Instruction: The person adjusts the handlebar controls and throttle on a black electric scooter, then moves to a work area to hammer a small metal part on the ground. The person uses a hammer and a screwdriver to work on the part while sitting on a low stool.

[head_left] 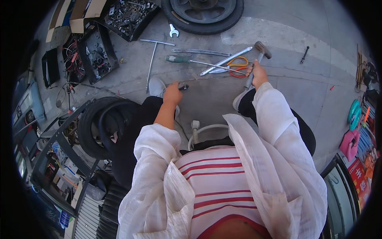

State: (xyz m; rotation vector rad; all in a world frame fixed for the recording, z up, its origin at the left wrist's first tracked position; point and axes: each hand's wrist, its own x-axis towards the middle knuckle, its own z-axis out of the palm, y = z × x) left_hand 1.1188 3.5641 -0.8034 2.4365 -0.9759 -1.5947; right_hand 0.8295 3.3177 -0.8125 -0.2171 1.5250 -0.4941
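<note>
My right hand (259, 75) is wrapped round the grey handle of a hammer (263, 50), whose head points away from me. In my closed left hand (172, 95) is a small dark metal piece (183, 87), its exact kind too small to tell. Left of the hammer lie scissors (238, 61) with orange and red handles, partly under a silver bar (226, 61). A long screwdriver (178, 59) with a green handle reaches toward the scissors. Beyond it rests a flat metal bar (201, 51), and a T-handle wrench (153, 59) lies to the left.
A tyred wheel (202, 28) lies at the far edge, near an open-end wrench (173, 31). Black trays (115, 63) of metal parts and cardboard boxes (77, 26) stand far left. Loose tyres (88, 133) are by my left leg. A long bolt (305, 54) lies right.
</note>
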